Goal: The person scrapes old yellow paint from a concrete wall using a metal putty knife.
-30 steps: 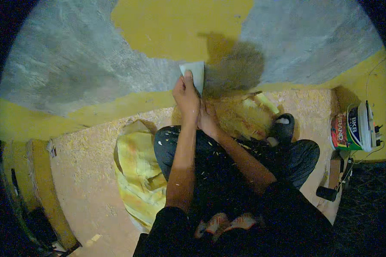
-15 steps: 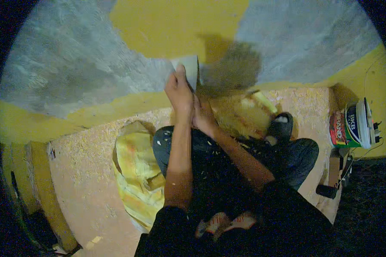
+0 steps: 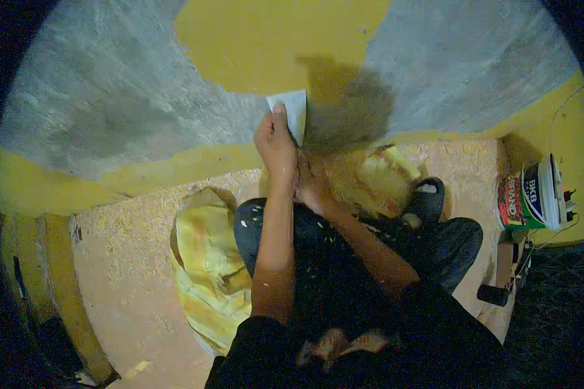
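Observation:
My left hand [image 3: 278, 146] is closed round a scraper [image 3: 293, 107], its thumb pressed flat on the pale, wide blade. The blade points up at the wall [image 3: 279, 45], where yellow paint meets bare grey patches. Just below and to the right, my right hand [image 3: 315, 188] is closed against the left wrist, in line with the blade. It seems to grip the scraper's lower end; the handle and most of its fingers are hidden behind the left hand. Pale flakes lie on my dark trousers [image 3: 318, 240].
A crumpled yellow sack [image 3: 207, 259] lies left of my knees. Yellow flakes cover the pinkish floor [image 3: 130, 259] along the wall. At the right stands a paint bucket [image 3: 532, 194], with a cable and a dark block-shaped object [image 3: 493, 295] below it. My sandalled foot [image 3: 428, 198] rests near the wall.
The scraper and both hands sit slightly lower and further right in the picture, and more of the blade's face shows. The whole view has shifted a little; the grip looks the same.

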Motion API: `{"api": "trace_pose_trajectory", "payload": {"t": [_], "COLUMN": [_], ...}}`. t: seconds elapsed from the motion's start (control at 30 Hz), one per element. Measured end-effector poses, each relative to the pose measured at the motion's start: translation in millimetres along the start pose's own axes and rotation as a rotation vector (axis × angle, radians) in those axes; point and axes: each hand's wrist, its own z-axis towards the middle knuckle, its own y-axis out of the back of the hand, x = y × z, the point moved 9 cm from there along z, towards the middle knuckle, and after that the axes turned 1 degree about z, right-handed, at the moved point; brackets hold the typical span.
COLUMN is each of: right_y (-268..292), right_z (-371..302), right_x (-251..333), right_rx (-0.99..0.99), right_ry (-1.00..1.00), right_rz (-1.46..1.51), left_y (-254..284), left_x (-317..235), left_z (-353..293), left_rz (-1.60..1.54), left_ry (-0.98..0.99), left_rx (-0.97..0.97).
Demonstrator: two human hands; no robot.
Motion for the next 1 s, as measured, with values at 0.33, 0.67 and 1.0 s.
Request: {"api": "trace_pose_trajectory", "payload": {"t": [0.33,0.67,1.0], "right_y": [-11.6,-4.8,-19.1], "right_z": [-15.4,8.7,-0.8], "right_x": [-21.7,-23.6,-5.6], "right_rx": [0.039,0.005,0.271], "right_ry": [-0.572,-0.172,-0.614], "right_rz": [0.694,0.232,0.266], "left_y": [-1.2,-6.6,3.2], "left_x": [8.6,-5.7,-3.2], "left_z": [-5.5,-0.9,3.8], "left_rz": [0.036,-0.084,-0.040], "left_ry": [0.052,-0.013,0.048], "left_rx": [0.029,0.030,0.051]}}
